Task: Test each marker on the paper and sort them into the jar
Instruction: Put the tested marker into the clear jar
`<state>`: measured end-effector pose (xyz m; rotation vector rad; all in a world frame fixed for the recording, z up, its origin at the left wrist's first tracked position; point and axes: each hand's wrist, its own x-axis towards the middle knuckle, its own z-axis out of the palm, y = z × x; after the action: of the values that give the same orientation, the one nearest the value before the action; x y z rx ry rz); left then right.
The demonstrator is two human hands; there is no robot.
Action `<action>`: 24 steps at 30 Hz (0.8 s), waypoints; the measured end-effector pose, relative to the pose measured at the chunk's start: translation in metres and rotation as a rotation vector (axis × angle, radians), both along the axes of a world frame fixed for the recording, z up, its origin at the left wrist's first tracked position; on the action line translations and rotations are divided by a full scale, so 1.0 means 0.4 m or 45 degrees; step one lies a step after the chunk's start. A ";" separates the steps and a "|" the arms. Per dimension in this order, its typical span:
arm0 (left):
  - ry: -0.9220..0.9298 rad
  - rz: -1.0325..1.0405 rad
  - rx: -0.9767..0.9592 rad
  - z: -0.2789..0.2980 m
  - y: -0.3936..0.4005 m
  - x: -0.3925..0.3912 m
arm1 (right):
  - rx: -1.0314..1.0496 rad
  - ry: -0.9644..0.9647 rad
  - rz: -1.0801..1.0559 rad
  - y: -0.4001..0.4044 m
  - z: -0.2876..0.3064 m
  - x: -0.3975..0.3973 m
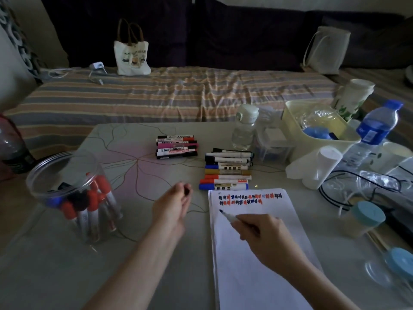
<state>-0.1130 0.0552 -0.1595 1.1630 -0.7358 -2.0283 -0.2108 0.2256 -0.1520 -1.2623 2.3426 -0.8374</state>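
Observation:
My right hand (pixel 266 233) grips an uncapped blue marker (pixel 230 217), its tip touching the white paper (pixel 257 276) below two rows of red, blue and black test marks. Left of the paper, my left hand (pixel 174 204) hovers over the table and pinches a dark cap (pixel 187 190). A clear plastic jar (pixel 73 193) at the left holds several capped markers, mostly red. Two groups of markers lie on the table: one (pixel 176 147) at the centre back, another (pixel 228 168) just above the paper.
A clear water bottle (pixel 244 127), a cream basket (pixel 317 128), a blue-capped bottle (pixel 375 130), tissue rolls (pixel 319 168), cables (pixel 348 186) and blue-lidded containers (pixel 366 218) crowd the right side. A striped bed with a tote bag (pixel 131 54) lies beyond the table.

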 end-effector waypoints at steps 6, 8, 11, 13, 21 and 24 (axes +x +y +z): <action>-0.690 -0.605 -1.150 -0.077 -0.002 0.025 | -0.093 -0.070 -0.153 0.011 -0.013 -0.071; -0.877 -0.697 -1.508 -0.090 0.006 0.007 | -0.141 -0.070 -0.190 0.013 -0.022 -0.090; -1.001 -0.804 -1.801 -0.113 0.022 -0.005 | -0.270 -0.222 -0.280 0.026 -0.034 -0.112; -1.057 -0.852 -1.886 -0.125 0.029 -0.005 | -0.457 -0.579 -0.440 0.035 -0.022 -0.131; -1.153 -0.919 -1.986 -0.126 0.038 -0.015 | -0.878 -1.550 -0.551 0.087 -0.009 -0.228; -1.162 -1.029 -2.027 -0.115 0.050 -0.018 | -0.665 -1.053 -0.659 0.084 -0.043 -0.214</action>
<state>-0.1202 0.0752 -0.2055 0.6371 -2.8088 -0.5105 -0.2965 0.2590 -0.1694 -0.2758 1.7892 -1.7990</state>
